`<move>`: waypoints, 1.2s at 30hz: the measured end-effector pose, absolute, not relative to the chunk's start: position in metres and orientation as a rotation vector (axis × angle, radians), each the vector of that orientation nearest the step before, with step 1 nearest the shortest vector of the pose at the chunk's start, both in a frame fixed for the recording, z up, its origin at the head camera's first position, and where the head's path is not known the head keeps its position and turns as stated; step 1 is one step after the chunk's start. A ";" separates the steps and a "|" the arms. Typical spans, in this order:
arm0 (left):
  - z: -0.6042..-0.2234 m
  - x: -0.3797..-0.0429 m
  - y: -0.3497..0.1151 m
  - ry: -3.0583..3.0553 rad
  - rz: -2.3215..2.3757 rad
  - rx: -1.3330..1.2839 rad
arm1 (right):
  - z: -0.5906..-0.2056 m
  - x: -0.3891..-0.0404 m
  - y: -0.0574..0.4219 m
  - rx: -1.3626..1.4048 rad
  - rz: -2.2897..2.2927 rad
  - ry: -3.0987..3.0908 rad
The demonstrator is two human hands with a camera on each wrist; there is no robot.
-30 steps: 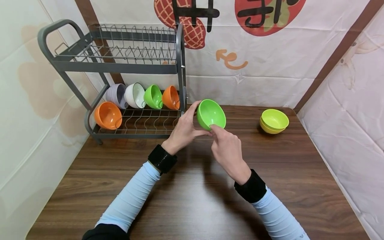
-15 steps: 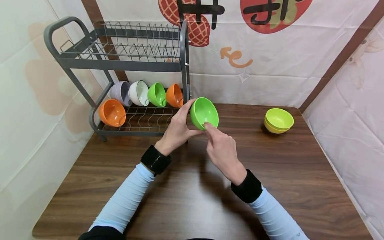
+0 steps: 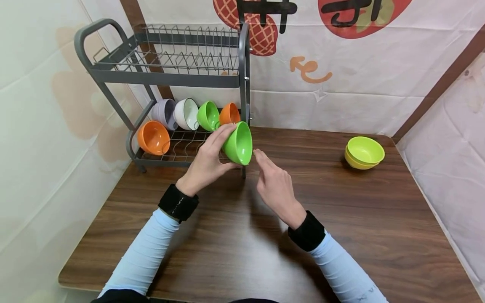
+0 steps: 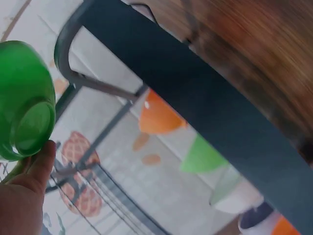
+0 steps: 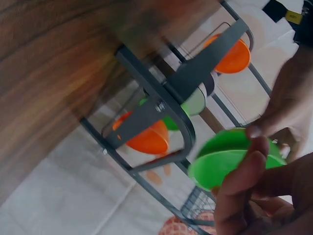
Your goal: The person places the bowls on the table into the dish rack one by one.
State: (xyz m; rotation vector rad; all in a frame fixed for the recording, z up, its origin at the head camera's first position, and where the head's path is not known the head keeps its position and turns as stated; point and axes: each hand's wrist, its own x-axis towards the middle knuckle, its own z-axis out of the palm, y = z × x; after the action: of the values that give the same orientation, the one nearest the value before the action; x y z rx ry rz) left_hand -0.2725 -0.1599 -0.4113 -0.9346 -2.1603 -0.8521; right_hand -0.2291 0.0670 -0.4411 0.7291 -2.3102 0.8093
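My left hand (image 3: pixel 207 162) holds a bright green bowl (image 3: pixel 238 144) from its left side, fingers behind it and thumb beneath. The bowl is tilted on its side in front of the rack's right end, its mouth turned to the right. In the left wrist view the underside of the green bowl (image 4: pixel 29 103) shows its round foot, beside my fingers. My right hand (image 3: pixel 278 183) is just right of the rim, index finger extended and the other fingers bent. In the right wrist view, the fingers (image 5: pixel 244 181) of this hand overlap the bowl.
A two-tier grey dish rack (image 3: pixel 166 78) stands back left. Its lower tier holds an orange bowl (image 3: pixel 153 138) in front, then lilac (image 3: pixel 164 113), white (image 3: pixel 186 113), green (image 3: pixel 208 115) and orange (image 3: pixel 229 112) bowls behind. Stacked yellow-green bowls (image 3: pixel 364 152) sit right on the wooden table (image 3: pixel 341 219).
My left hand has moved left toward the rack with the green bowl and turned it more sideways. The right fingertips, earlier at the rim, have come away from it.
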 end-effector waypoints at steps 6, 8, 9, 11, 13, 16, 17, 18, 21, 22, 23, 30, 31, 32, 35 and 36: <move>-0.402 -0.267 -0.185 -2.172 -0.799 -0.854 | -0.449 -0.239 0.058 0.740 0.817 -2.411; -0.401 -0.267 -0.196 -2.189 -0.780 -0.813 | -0.451 -0.242 0.054 0.751 0.810 -2.443; -0.400 -0.268 -0.202 -2.200 -0.767 -0.791 | -0.452 -0.244 0.052 0.757 0.805 -2.456; -0.399 -0.271 -0.213 -2.226 -0.746 -0.750 | -0.455 -0.246 0.049 0.768 0.798 -2.475; -0.398 -0.276 -0.225 -2.249 -0.734 -0.717 | -0.457 -0.248 0.046 0.778 0.789 -2.496; -0.399 -0.286 -0.242 -2.299 -0.724 -0.676 | -0.459 -0.251 0.043 0.785 0.763 -2.522; -0.400 -0.290 -0.248 -2.317 -0.720 -0.661 | -0.460 -0.251 0.042 0.788 0.757 -2.528; -0.401 -0.293 -0.254 -2.339 -0.712 -0.646 | -0.460 -0.252 0.041 0.789 0.751 -2.531; -0.404 -0.301 -0.270 -2.411 -0.687 -0.601 | -0.460 -0.253 0.037 0.788 0.743 -2.529; -0.405 -0.303 -0.275 -2.436 -0.677 -0.585 | -0.459 -0.254 0.036 0.787 0.744 -2.527; -0.406 -0.306 -0.280 -2.459 -0.669 -0.570 | -0.459 -0.254 0.034 0.785 0.744 -2.526; -0.411 -0.315 -0.306 -2.584 -0.613 -0.552 | -0.459 -0.252 0.029 0.785 0.735 -2.547; -0.411 -0.316 -0.308 -2.600 -0.608 -0.554 | -0.460 -0.252 0.028 0.786 0.733 -2.546; -0.411 -0.317 -0.309 -2.616 -0.604 -0.553 | -0.460 -0.251 0.027 0.784 0.728 -2.548; -0.411 -0.318 -0.313 -2.665 -0.590 -0.558 | -0.461 -0.251 0.026 0.782 0.729 -2.543; -0.411 -0.319 -0.314 -2.676 -0.581 -0.557 | -0.461 -0.251 0.026 0.783 0.732 -2.542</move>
State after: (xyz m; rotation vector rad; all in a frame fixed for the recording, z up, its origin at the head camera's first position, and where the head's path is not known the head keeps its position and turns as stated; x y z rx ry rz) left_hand -0.3187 -0.3142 -0.4112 -0.5573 -2.6761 -0.5806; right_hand -0.2513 0.0262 -0.4612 0.7829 -2.5419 0.7322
